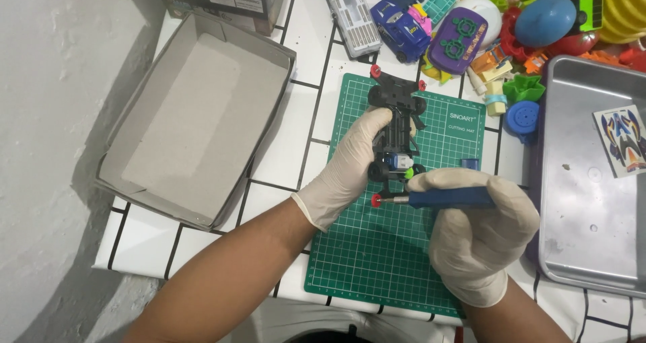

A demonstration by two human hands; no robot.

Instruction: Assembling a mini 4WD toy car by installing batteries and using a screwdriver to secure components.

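head view: on the green cutting mat (377, 255) mid-counter, the gloved left hand (346, 171) grips a black toy car chassis (397, 124); the right hand (481, 238) is closed around a blue screwdriver (447, 198), tip at its near end.

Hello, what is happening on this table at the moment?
A person in pale gloves works on a small black toy car chassis that lies on a green cutting mat. The left hand steadies the chassis from the side. The right hand holds a blue-handled screwdriver, its tip at a red roller on the near end of the chassis. An open cardboard box sits to the left, a metal tray to the right, and colourful toys lie behind the mat.
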